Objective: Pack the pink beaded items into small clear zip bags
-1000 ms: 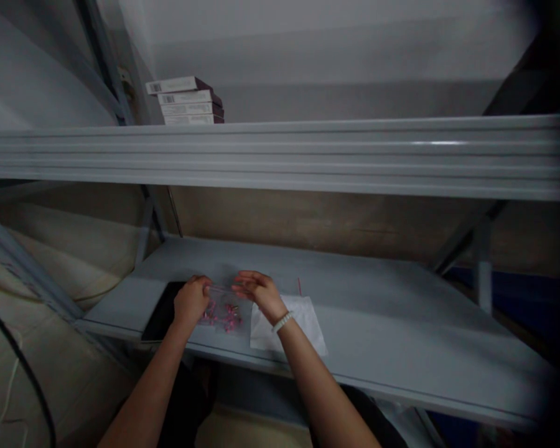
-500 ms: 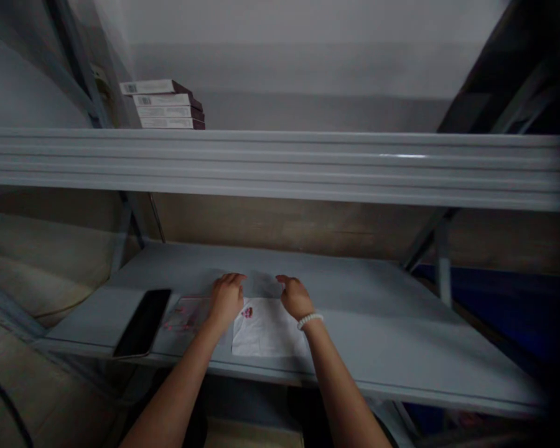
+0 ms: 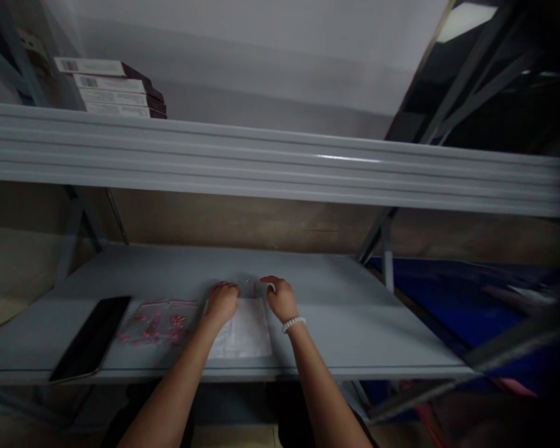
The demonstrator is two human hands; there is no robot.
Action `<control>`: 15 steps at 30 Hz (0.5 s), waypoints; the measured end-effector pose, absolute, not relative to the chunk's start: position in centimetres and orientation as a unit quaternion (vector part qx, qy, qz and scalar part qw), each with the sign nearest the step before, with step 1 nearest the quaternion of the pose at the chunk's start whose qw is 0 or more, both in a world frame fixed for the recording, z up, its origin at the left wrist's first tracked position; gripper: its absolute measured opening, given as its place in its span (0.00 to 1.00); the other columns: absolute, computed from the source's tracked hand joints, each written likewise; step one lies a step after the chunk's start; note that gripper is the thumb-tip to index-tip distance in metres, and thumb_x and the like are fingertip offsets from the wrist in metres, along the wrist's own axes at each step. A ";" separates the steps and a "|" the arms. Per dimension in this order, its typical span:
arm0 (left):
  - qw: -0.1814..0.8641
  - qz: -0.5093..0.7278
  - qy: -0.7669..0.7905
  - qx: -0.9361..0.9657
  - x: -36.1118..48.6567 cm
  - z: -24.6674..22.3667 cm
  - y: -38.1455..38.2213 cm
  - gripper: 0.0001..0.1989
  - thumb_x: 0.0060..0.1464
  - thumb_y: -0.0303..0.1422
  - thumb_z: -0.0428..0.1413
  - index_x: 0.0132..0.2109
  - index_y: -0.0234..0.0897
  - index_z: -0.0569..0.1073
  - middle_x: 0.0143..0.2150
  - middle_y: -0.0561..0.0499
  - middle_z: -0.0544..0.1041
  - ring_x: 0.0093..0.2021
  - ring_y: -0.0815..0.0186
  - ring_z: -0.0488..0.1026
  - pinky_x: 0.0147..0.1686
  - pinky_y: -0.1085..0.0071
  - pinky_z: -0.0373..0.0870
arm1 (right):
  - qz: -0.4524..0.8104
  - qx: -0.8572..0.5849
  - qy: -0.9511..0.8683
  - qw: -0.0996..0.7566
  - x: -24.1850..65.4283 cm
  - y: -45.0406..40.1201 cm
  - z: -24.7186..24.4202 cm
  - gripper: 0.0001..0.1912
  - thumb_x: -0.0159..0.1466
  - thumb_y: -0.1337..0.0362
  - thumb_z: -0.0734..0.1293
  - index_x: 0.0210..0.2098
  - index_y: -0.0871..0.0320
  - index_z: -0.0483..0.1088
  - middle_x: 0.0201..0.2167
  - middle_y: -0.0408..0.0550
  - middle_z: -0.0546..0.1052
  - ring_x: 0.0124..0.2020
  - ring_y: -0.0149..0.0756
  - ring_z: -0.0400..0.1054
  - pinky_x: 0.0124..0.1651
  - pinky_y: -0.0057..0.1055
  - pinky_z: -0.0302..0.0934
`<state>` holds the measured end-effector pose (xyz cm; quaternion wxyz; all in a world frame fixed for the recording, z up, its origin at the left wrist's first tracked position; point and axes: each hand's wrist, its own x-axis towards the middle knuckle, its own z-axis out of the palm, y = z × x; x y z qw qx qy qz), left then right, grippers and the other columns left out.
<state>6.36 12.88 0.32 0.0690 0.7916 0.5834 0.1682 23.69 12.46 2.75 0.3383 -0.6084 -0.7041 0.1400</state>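
A flat white folded sheet, cloth-like, lies on the grey shelf in front of me. Faint glints beyond its far edge look like a clear plastic film or bag, whose outline is hard to make out. At the far left corner, my left hand has its fingers bent together over the film; the thumb is mostly hidden. My right hand, with a white bead bracelet at the wrist, is at the far right corner. Its forefinger points left, apart from the thumb, and no held thing shows.
Left of the sheet lies a clear zip bag with small pink pieces. A black tablet-like slab is farther left, by the front edge. The upper shelf beam crosses above my hands, with several stacked boxes behind it.
My view has swung right, so everything sits farther left. The small pink print on the white sheet no longer shows. My left arm uncovers more of the zip bag; the hands are closer together.
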 end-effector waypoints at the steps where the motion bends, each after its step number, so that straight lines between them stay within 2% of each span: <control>1: 0.070 0.169 0.579 0.794 6.3 0.2 12.9 0.18 0.48 0.17 0.48 0.41 0.34 0.77 0.41 0.41 0.77 0.48 0.61 0.72 0.51 0.65 0.63 | 0.161 -0.619 -0.683 0.353 24.1 12.4 2.8 0.20 0.55 0.77 0.56 0.40 0.62 0.75 0.42 0.53 0.77 0.47 0.38 0.69 0.55 0.31 0.57; 6: 0.066 0.190 0.566 0.800 6.2 0.2 12.7 0.20 0.45 0.15 0.48 0.42 0.33 0.77 0.43 0.42 0.77 0.49 0.62 0.71 0.52 0.68 0.64 | 0.287 -0.625 -0.599 0.411 25.1 12.6 2.0 0.13 0.52 0.74 0.60 0.31 0.60 0.76 0.36 0.52 0.78 0.41 0.40 0.71 0.50 0.34 0.61; 9: 0.051 0.222 0.564 0.794 6.5 1.0 12.3 0.22 0.46 0.15 0.47 0.45 0.32 0.75 0.47 0.43 0.75 0.50 0.62 0.69 0.53 0.66 0.64 | 0.333 -0.616 -0.573 0.426 24.9 12.7 1.5 0.10 0.54 0.69 0.63 0.32 0.61 0.75 0.34 0.53 0.78 0.38 0.39 0.72 0.43 0.33 0.64; 12: 0.032 0.255 0.550 0.794 6.8 2.1 11.0 0.23 0.49 0.17 0.46 0.51 0.34 0.72 0.53 0.45 0.72 0.54 0.62 0.66 0.56 0.65 0.61 | 0.394 -0.594 -0.545 0.441 24.3 12.3 1.5 0.15 0.56 0.60 0.63 0.38 0.63 0.74 0.33 0.54 0.78 0.33 0.36 0.72 0.35 0.31 0.65; 15: 0.016 0.302 0.515 0.802 6.8 2.7 9.0 0.23 0.51 0.18 0.45 0.52 0.36 0.71 0.54 0.47 0.71 0.54 0.61 0.65 0.57 0.63 0.61 | 0.505 -0.536 -0.491 0.466 23.8 11.2 2.2 0.15 0.52 0.58 0.68 0.34 0.64 0.73 0.28 0.51 0.77 0.27 0.31 0.70 0.30 0.27 0.63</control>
